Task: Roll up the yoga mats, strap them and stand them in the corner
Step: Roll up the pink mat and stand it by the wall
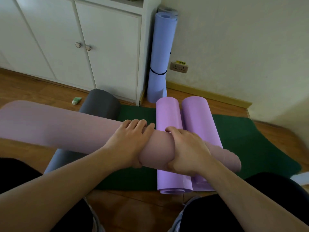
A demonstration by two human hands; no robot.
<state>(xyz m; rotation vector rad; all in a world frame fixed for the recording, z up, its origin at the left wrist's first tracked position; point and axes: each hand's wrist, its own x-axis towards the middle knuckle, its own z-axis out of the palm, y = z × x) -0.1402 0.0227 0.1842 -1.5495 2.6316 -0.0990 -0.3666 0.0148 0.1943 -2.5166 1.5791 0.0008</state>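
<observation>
- The pink rolled mat [66, 124] is held off the floor, across the person's front, above the green mat [250, 139] that lies flat on the wooden floor [133, 206].
- Its long axis runs from far left to near right: the left end reaches past the frame edge, the right end points toward the person's right knee and sits slightly lower.
- The left hand [128, 141] wraps over the top of the roll, fingers curled round it; the right hand [187, 151] grips the roll just beside it, fingers curved over the far side.
- Both hands sit right of the roll's middle, so the long left part overhangs. Judgement: shift one hand toward the centre before strapping, or rest the roll on the green mat, to stop it drooping or loosening.
- No strap is visible on this roll or in either hand. The likely step in hand is holding the roll tight for strapping.
- Keep squeeze pressure even; foam of this kind will probably spring open if the grip relaxes.
- The two purple rolled mats [168, 144] lie side by side on the green mat, under the pink roll and crossing it, long axes pointing away from the person.
- The blue strapped mat [158, 56] stands upright in the corner beside the white cabinet [107, 47], a black band around its lower part. It shows the end state.
- A grey rolled mat [100, 104] lies behind the pink roll, partly hidden.
</observation>
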